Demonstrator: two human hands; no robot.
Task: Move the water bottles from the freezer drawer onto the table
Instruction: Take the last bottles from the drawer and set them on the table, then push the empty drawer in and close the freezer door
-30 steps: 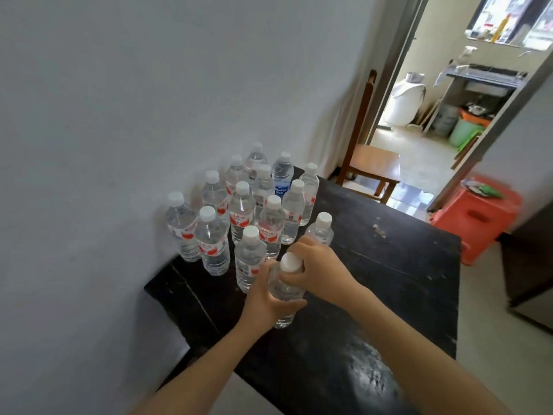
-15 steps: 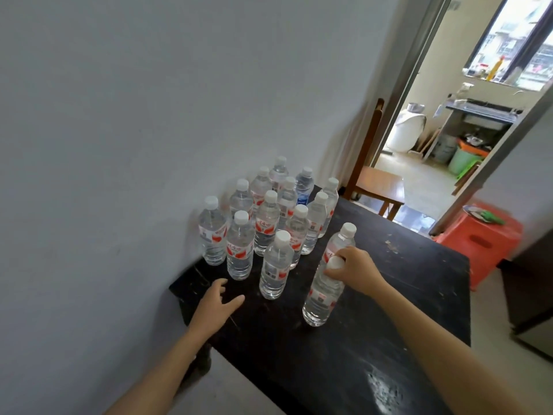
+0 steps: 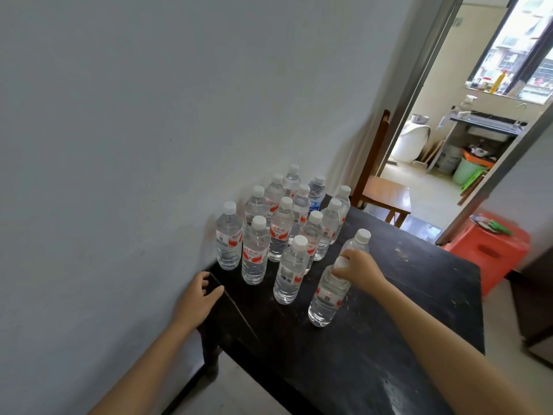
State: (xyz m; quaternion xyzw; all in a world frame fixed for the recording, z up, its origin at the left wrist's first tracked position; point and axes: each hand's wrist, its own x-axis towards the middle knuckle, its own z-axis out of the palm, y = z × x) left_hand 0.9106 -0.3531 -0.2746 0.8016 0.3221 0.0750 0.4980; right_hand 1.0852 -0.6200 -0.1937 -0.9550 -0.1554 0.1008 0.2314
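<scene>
Several clear water bottles (image 3: 281,223) with white caps and red labels stand in a cluster on the black table (image 3: 404,310), close to the grey wall. The nearest bottle (image 3: 327,295) stands upright on the table, and my right hand (image 3: 357,269) grips its neck just under the cap. Another bottle (image 3: 357,242) stands right behind that hand. My left hand (image 3: 199,298) hovers empty with fingers loosely spread at the table's left corner, beside the wall. No freezer drawer is in view.
A wooden chair (image 3: 386,193) stands behind the table at the doorway. A red plastic stool (image 3: 490,250) is on the floor to the right. Beyond the doorway there is a sink stand (image 3: 484,124) and a green bucket (image 3: 465,172).
My left hand let go of the bottle and drew back left to the table corner. My right hand set the bottle upright on the table and still grips its neck.
</scene>
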